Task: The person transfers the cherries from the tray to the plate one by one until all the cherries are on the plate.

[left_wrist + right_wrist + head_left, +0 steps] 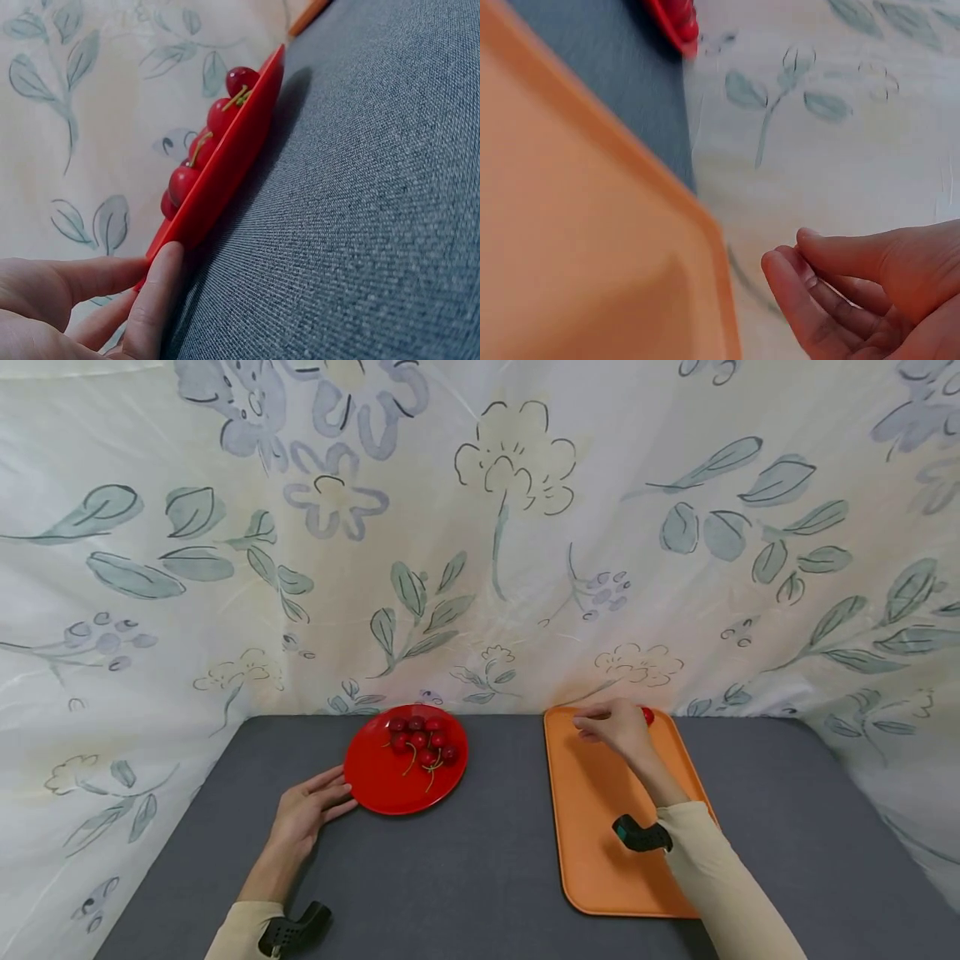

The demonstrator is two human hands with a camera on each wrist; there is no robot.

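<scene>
On the dark grey tabletop, a red plate carries several red cherries, some with green stems. My left hand lies at the plate's left side, its fairly straight fingers touching the rim. Over the far end of an orange tray, my right hand hovers. Its thumb and fingers are loosely bent towards each other, and I see nothing between them in the right wrist view. Just past that hand, a single cherry shows at the tray's far right, partly hidden by the hand.
A floral cloth hangs close behind the table's far edge and down both sides. Grey tabletop separates the plate from the tray. The tray has a low raised rim. A dark camera mount juts from the right wrist, another from the left.
</scene>
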